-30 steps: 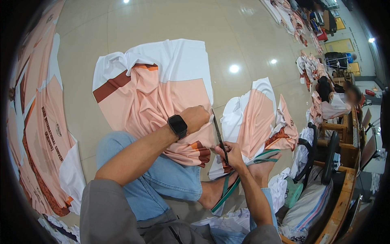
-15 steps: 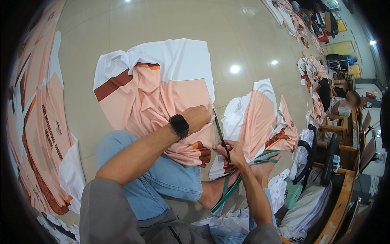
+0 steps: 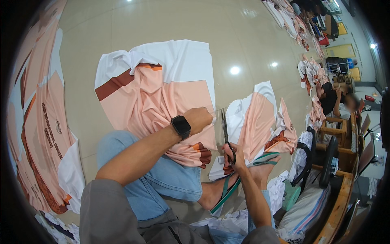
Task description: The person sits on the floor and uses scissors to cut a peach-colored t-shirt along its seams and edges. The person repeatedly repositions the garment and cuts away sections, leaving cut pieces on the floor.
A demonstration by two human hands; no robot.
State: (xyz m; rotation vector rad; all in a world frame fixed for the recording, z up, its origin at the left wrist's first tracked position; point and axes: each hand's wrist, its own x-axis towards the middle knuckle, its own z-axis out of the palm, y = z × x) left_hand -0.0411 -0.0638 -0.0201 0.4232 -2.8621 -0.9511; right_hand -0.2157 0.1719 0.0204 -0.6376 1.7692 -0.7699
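Observation:
My left hand (image 3: 200,119), closed with a watch on its wrist, grips the right edge of a peach and white printed fabric (image 3: 185,95). That fabric lies bunched over the floor and against my knee, with a brown and orange band in its folds. In my right hand (image 3: 236,157) are black-handled scissors (image 3: 225,128), fingers through the loops and blades pointing away from me. The blades stand just right of the fabric's edge, apart from it. Right of them lies a cut peach and white piece (image 3: 256,118), and beyond it a smaller patterned piece (image 3: 283,130).
A long printed peach fabric (image 3: 44,122) spreads along the left. My sandalled foot (image 3: 217,191) is close below the scissors. White scraps (image 3: 280,187), a striped sack (image 3: 304,207) and wooden furniture (image 3: 339,203) stand at the right. Other people (image 3: 331,99) sit farther off among cloth piles.
The scissors have moved off the fabric's edge to the right, their tips now pointing straighter away from me. My left hand keeps its hold, nearly unmoved.

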